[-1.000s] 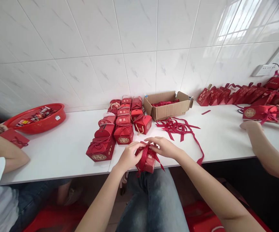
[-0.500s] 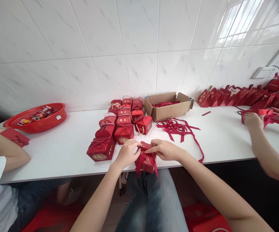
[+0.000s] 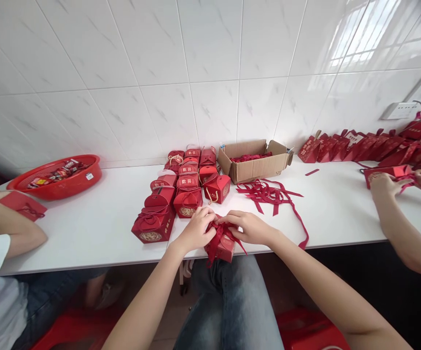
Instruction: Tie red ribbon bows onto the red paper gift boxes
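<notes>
At the table's front edge, a small red gift box (image 3: 226, 249) sits between my hands, with a dark red ribbon (image 3: 215, 241) in a bow on its top and loose ends hanging down. My left hand (image 3: 200, 228) pinches the ribbon from the left side. From the right, my right hand (image 3: 248, 227) has its fingers closed on the ribbon's other side. The knot itself is partly covered by my fingers. Just left of my left hand stands a larger red gift box (image 3: 154, 223) with gold print.
Rows of red gift boxes (image 3: 187, 194) stand behind my left hand. A cardboard carton (image 3: 256, 171) holds red ribbon; loose ribbons (image 3: 268, 193) lie before it. A red basin (image 3: 55, 189) of wrapped snacks is left. Co-workers' hands (image 3: 384, 183) handle a box at right; another person's arm (image 3: 13, 223) is left.
Both my hands have shifted on the ribbon, fingers drawn closer around the knot. The ribbon loops have changed shape and the box has turned slightly. The co-worker's hands at right have moved slightly.
</notes>
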`<action>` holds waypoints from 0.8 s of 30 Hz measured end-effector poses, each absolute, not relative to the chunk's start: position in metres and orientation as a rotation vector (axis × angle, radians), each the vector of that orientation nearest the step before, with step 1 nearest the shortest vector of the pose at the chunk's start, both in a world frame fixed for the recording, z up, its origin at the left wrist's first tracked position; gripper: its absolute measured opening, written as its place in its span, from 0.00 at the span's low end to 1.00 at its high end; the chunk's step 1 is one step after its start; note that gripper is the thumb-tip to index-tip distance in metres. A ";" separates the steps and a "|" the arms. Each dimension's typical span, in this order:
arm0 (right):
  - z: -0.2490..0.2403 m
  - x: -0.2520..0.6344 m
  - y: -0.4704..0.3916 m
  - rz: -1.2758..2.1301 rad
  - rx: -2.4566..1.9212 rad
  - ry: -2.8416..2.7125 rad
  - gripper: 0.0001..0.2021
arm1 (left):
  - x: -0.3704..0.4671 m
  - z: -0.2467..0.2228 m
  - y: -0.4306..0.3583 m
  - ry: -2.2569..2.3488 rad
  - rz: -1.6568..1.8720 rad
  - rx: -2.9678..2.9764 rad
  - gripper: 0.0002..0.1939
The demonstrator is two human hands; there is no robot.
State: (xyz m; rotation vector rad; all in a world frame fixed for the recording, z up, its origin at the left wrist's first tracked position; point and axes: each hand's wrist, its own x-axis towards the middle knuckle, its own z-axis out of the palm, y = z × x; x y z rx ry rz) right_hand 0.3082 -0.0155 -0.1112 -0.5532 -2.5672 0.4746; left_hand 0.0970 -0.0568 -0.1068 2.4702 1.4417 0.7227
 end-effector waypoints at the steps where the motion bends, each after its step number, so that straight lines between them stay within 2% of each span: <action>1: -0.112 0.308 -0.015 0.489 -0.568 -2.555 0.21 | 0.097 -0.106 -0.056 1.447 0.721 2.475 0.10; 6: -0.111 0.306 -0.014 0.613 -0.571 -2.513 0.18 | 0.093 -0.103 -0.054 1.467 0.690 2.477 0.07; 12: -0.112 0.303 -0.010 0.733 -0.478 -2.458 0.14 | 0.095 -0.104 -0.051 1.437 0.740 2.360 0.09; 17: -0.115 0.302 -0.009 0.693 -0.493 -2.460 0.09 | 0.100 -0.110 -0.052 1.443 0.804 2.294 0.11; 24: -0.115 0.303 -0.011 0.668 -0.510 -2.449 0.09 | 0.100 -0.123 -0.053 1.391 1.012 2.231 0.12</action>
